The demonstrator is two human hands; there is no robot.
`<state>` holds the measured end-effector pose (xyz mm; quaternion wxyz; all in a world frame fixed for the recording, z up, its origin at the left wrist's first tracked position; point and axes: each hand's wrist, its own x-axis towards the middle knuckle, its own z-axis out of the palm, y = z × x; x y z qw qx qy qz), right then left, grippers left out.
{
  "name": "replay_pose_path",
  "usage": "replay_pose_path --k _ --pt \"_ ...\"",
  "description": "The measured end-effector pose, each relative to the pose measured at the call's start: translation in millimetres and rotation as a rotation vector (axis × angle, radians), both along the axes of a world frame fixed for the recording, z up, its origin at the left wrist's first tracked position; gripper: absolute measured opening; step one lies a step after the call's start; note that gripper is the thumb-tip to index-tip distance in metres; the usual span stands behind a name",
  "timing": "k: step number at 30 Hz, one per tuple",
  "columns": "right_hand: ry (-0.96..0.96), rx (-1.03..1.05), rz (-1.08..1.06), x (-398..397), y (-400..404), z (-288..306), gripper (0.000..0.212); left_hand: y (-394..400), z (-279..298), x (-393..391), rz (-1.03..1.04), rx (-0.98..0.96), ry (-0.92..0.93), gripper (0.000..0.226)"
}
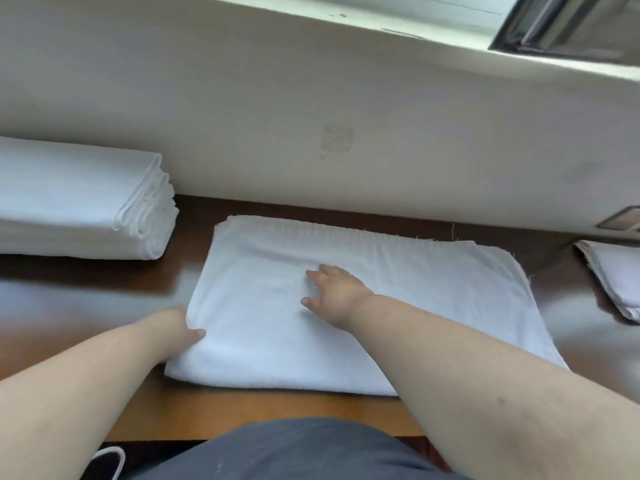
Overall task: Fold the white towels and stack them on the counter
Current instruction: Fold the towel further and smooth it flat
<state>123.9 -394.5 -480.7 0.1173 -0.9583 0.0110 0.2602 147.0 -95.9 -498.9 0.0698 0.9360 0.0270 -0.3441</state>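
A white towel (433,299), folded into a wide rectangle, lies flat on the dark wooden counter (69,299) in front of me. My right hand (337,294) presses flat on its middle with fingers spread. My left hand (180,329) holds the towel's left edge, thumb on top and fingers hidden under the fabric. A stack of folded white towels (76,202) sits at the far left of the counter, against the wall.
A pale wall (311,116) rises directly behind the counter, with a window ledge above it. More folded white cloth (616,278) lies at the right edge. The counter's front edge runs close to my body.
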Motion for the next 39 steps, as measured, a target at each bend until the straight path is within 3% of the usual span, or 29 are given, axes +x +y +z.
replay_pose_path --k 6,9,13,16,19,22,25,27,30,33,35,39 --pt "0.079 -0.101 -0.377 -79.1 -124.5 -5.0 0.071 -32.7 13.8 1.0 -0.164 0.339 -0.04 0.048" --pt "0.095 -0.137 -0.528 -126.6 -181.2 -11.2 0.072 -62.7 17.0 -0.9 -0.199 0.465 -0.164 0.062" --pt "0.091 -0.148 -0.721 -177.3 -236.1 -18.7 0.073 -124.1 16.2 -5.9 -0.428 0.202 -0.318 0.06" --pt "0.098 -0.174 -0.92 -215.8 -270.6 -23.4 0.078 -163.1 6.5 -23.5 -0.624 0.005 -0.233 0.046" --pt "0.129 -0.107 -1.09 -240.8 -295.9 -21.6 0.084 -187.1 5.5 -29.7 -0.722 0.08 -0.123 0.042" --pt "0.017 -0.055 -1.229 -241.7 -309.3 -18.3 0.078 -208.4 19.7 -24.5 -0.749 0.178 -0.042 0.035" --pt "-0.073 0.223 -1.582 -233.3 -317.6 -16.3 0.072 -231.4 35.8 -23.4 -0.77 0.211 0.018 0.032" --pt "-0.085 0.402 -1.689 -231.0 -321.3 -16.5 0.068 -253.8 45.0 -25.2 -0.762 0.184 0.029 0.041" --pt "-0.222 0.612 -1.698 -225.2 -316.7 -15.4 0.052 -300.7 58.3 -35.4 -0.744 0.033 0.019 0.042" --pt "-0.363 0.771 -1.661 -221.6 -302.3 -12.2 0.055 -366.0 64.1 -53.7 -0.69 -0.218 0.009 0.028" --pt "-0.39 0.787 -1.598 -221.2 -292.2 -4.9 0.048 -413.7 67.8 -71.3 -0.597 -0.372 0.057 0.025" --pt "-0.478 0.729 -1.377 -225.4 -284.1 11.0 0.027 -501.5 76.7 -99.5 -0.33 -0.556 0.241 0.042"
